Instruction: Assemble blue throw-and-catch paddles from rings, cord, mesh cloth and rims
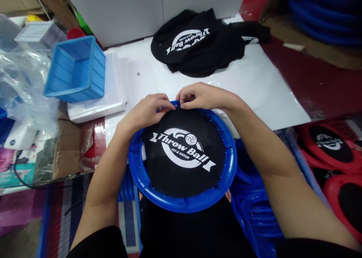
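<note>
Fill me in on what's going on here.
Someone's left hand and right hand are working close together at the far edge of a blue ring, where black "Throw Ball" mesh meets it. At the picture's left, a gap shows between mesh and ring. Beyond, a black pile with matching print lies on the white table.
</note>
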Demonstrator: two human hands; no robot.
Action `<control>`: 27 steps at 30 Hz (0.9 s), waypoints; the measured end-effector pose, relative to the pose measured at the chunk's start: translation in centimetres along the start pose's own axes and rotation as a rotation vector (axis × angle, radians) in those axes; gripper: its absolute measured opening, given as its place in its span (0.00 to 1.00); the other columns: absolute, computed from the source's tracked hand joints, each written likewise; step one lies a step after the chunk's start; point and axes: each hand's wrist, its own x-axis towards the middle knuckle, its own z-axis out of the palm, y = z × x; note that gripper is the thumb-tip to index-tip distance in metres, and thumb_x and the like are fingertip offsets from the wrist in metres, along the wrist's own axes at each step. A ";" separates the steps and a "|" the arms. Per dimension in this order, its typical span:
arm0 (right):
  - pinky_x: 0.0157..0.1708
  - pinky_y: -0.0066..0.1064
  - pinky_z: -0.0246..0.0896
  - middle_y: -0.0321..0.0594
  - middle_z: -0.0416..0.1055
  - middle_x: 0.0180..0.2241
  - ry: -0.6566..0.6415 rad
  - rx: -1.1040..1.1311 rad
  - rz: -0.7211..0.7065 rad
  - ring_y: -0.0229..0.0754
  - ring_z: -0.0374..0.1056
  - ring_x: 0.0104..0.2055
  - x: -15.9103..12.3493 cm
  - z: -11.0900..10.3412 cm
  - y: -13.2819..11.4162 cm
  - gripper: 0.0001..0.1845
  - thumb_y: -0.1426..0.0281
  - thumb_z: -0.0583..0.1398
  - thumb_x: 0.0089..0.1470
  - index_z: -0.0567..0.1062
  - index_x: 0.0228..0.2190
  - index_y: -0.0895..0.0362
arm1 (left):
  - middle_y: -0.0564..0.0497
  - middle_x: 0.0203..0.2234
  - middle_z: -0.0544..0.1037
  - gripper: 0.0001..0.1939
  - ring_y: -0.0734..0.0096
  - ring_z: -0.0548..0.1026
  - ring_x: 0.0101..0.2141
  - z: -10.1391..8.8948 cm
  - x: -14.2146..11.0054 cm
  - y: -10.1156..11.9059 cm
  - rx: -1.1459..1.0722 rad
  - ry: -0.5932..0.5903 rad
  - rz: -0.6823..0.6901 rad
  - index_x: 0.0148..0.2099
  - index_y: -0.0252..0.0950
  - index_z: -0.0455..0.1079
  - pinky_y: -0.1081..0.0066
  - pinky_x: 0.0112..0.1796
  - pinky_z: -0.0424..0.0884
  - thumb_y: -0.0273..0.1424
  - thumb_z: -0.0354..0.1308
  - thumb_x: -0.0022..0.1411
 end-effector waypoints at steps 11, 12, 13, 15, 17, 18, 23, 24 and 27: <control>0.42 0.34 0.64 0.42 0.81 0.42 -0.042 -0.029 0.011 0.41 0.71 0.40 0.1 -0.1 0.0 0.05 0.71 0.62 0.52 0.80 0.30 0.57 | 0.45 0.44 0.80 0.14 0.63 0.78 0.44 -0.2 -0.1 0.1 0.048 -0.086 -0.018 0.51 0.39 0.80 0.63 0.47 0.73 0.26 0.53 0.72; 0.43 0.34 0.64 0.42 0.80 0.42 -0.033 -0.048 0.010 0.42 0.72 0.41 0.0 -0.2 0.0 0.05 0.70 0.62 0.52 0.80 0.30 0.57 | 0.45 0.45 0.79 0.14 0.62 0.77 0.45 -0.3 -0.3 0.1 0.061 -0.062 -0.016 0.52 0.39 0.79 0.62 0.48 0.73 0.27 0.53 0.73; 0.44 0.35 0.64 0.42 0.80 0.41 -0.020 -0.070 0.011 0.42 0.72 0.41 -0.2 -0.3 0.0 0.06 0.70 0.62 0.52 0.80 0.30 0.57 | 0.44 0.46 0.78 0.12 0.61 0.77 0.46 -0.5 -0.7 0.1 0.084 -0.028 -0.020 0.51 0.38 0.78 0.61 0.50 0.72 0.28 0.54 0.73; 0.44 0.35 0.64 0.42 0.79 0.39 0.009 -0.137 0.018 0.43 0.72 0.41 -0.7 -0.9 0.1 0.05 0.70 0.61 0.51 0.79 0.30 0.56 | 0.44 0.46 0.77 0.08 0.59 0.75 0.47 -1.0 -1.4 0.3 0.143 0.041 -0.058 0.46 0.38 0.77 0.58 0.51 0.72 0.32 0.57 0.73; 0.43 0.36 0.64 0.41 0.78 0.37 0.011 -0.210 0.032 0.44 0.72 0.39 -1.3 -1.7 0.2 0.05 0.71 0.60 0.50 0.78 0.28 0.56 | 0.44 0.44 0.76 0.08 0.57 0.75 0.46 -1.5 -2.0 0.4 0.189 0.060 -0.100 0.40 0.37 0.76 0.57 0.50 0.73 0.37 0.63 0.70; 0.42 0.37 0.64 0.41 0.77 0.36 -0.008 -0.236 0.043 0.44 0.71 0.38 -1.7 -2.1 0.3 0.04 0.71 0.60 0.49 0.78 0.28 0.55 | 0.44 0.44 0.75 0.10 0.56 0.74 0.46 -1.6 -2.2 0.5 0.196 0.049 -0.104 0.38 0.37 0.75 0.57 0.49 0.73 0.38 0.65 0.68; 0.52 0.45 0.67 0.45 0.77 0.45 -0.037 -0.273 -0.017 0.51 0.72 0.48 -2.8 -2.8 0.2 0.06 0.70 0.62 0.51 0.80 0.31 0.54 | 0.45 0.49 0.75 0.09 0.55 0.74 0.50 -1.4 -2.1 0.9 0.174 -0.077 -0.021 0.44 0.40 0.75 0.56 0.52 0.72 0.38 0.68 0.66; 0.58 0.49 0.65 0.46 0.76 0.51 0.011 -0.282 -0.077 0.54 0.71 0.55 -2.7 -2.5 0.1 0.08 0.70 0.61 0.52 0.81 0.35 0.53 | 0.44 0.50 0.75 0.09 0.55 0.74 0.51 -1.3 -2.0 1.0 0.190 -0.088 -0.019 0.45 0.40 0.74 0.56 0.52 0.72 0.38 0.68 0.66; 0.69 0.56 0.53 0.46 0.68 0.64 0.097 -0.283 -0.299 0.57 0.60 0.69 -1.9 -0.4 -0.1 0.13 0.73 0.60 0.56 0.82 0.41 0.51 | 0.43 0.50 0.75 0.13 0.52 0.73 0.50 -0.9 -1.9 1.2 0.265 -0.084 -0.039 0.48 0.39 0.72 0.56 0.51 0.72 0.38 0.68 0.66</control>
